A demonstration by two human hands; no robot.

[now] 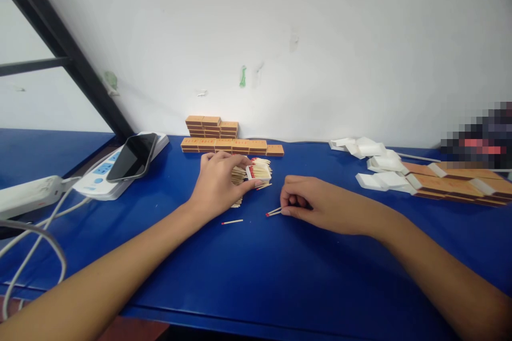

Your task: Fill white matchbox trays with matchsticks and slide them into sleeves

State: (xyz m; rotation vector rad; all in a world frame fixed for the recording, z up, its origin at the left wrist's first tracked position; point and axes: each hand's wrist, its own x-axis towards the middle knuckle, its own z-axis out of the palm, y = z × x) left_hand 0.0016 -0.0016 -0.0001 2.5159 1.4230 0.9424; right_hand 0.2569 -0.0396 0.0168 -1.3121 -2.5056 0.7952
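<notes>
My left hand (220, 180) grips a white matchbox tray (261, 178) between thumb and fingers. Red-tipped matches (260, 170) fill the tray. Partly hidden behind that hand lies a pile of loose matches (238, 176) on the blue table. To the right, my right hand (306, 198) is closed in a pinch on matches (274, 212), their red heads pointing left just above or on the tabletop; I can make out two sticks. A single match (232, 221) lies on the table in front of the left hand.
Stacked orange matchboxes (232, 145) stand against the wall. White empty trays (386, 180) and more matchbox sleeves (452, 186) lie at the right. On the left are a power strip (96, 184) with a phone (134, 157) on it, another white strip (30, 196), and loose cables (52, 218).
</notes>
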